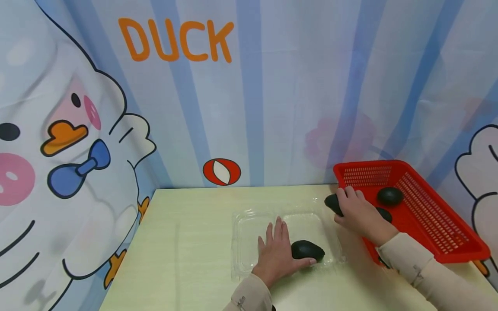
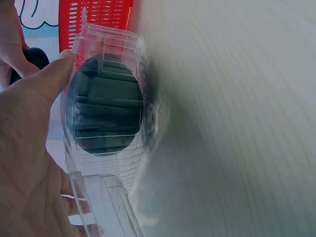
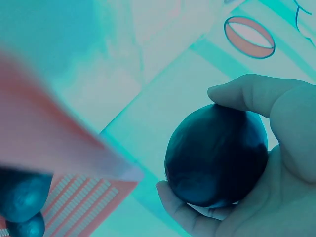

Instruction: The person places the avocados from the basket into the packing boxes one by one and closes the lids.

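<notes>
A clear plastic clamshell box (image 1: 249, 242) lies on the table with one dark avocado (image 1: 307, 250) in its right part. My left hand (image 1: 275, 257) reaches over the box with straight, spread fingers, its thumb along the near rim in front of that avocado. In the left wrist view the avocado (image 2: 106, 103) shows through the clear side wall. My right hand (image 1: 359, 214) grips another avocado (image 1: 333, 204) above the left edge of the red basket (image 1: 439, 233). Thumb and fingers curl round this avocado (image 3: 217, 155) in the right wrist view.
More avocados (image 1: 390, 196) lie in the basket, partly hidden by my right hand and sleeve. The basket stands at the table's right side. A printed duck curtain (image 1: 272, 108) hangs behind the pale table (image 1: 194, 242).
</notes>
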A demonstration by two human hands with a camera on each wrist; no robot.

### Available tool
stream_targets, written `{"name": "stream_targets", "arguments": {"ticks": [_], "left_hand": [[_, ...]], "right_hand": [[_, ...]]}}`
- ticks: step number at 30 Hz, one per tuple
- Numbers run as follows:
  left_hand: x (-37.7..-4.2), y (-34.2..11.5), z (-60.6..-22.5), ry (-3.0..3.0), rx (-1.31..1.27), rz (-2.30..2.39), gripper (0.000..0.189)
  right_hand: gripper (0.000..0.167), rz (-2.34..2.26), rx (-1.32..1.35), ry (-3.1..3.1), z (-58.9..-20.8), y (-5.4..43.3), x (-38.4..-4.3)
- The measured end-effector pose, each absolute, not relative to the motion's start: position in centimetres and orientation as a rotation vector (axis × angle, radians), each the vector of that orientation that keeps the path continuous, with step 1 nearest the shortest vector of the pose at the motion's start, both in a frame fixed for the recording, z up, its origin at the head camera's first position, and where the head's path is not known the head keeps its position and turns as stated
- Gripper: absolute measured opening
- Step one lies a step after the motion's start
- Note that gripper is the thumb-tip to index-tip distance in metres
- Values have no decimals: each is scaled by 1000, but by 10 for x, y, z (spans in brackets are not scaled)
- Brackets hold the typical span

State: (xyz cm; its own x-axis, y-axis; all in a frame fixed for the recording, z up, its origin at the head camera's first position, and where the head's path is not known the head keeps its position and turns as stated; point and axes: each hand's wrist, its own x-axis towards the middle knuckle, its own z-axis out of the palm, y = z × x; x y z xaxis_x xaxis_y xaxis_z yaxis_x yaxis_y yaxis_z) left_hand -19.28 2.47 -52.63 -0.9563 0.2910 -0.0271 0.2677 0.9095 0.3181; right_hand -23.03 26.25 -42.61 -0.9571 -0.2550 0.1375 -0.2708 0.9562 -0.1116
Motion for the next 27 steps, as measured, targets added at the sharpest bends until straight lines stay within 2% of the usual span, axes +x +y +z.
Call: {"name": "stream_targets", "arguments": {"ticks": [14,27], "left_hand": [[-195,24,-523,3022,443,470,129],[-193,25,-529,3020,446,447,129]], "right_hand": [[56,186,590,-2854,-431,235,-212],[61,150,686,-2921,-452,221,-199]]}}
